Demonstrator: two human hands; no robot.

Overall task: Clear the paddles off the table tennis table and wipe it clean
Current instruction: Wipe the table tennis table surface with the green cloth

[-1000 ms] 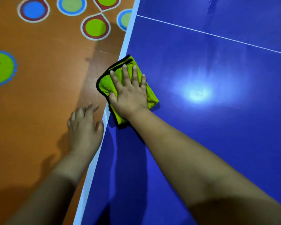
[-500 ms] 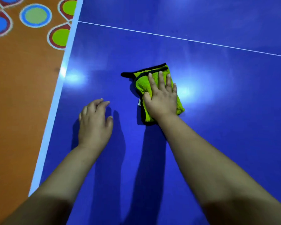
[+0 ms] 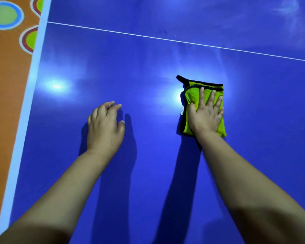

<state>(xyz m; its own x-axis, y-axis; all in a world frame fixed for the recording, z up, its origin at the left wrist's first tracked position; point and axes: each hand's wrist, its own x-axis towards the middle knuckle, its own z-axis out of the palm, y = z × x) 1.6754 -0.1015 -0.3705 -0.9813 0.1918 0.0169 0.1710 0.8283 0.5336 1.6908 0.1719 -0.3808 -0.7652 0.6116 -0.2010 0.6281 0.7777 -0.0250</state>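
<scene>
The right hand (image 3: 205, 117) pressed flat on a folded green cloth (image 3: 192, 95), fingers straight and slightly spread. The cloth lay on the blue table (image 3: 130, 71), at 3 o'clock from the left hand (image 3: 104, 129) and well apart from it. That hand's fingers were loosely bent, close together, holding nothing. A white line (image 3: 165, 39) crossed at 12 o'clock, and orange floor (image 3: 5, 85) showed at 9 o'clock.

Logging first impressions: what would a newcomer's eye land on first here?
The bright green cloth, right of centre on the blue table, pressed flat under the right hand. Then the empty left hand to its left, and the orange patterned floor at far left.
</scene>
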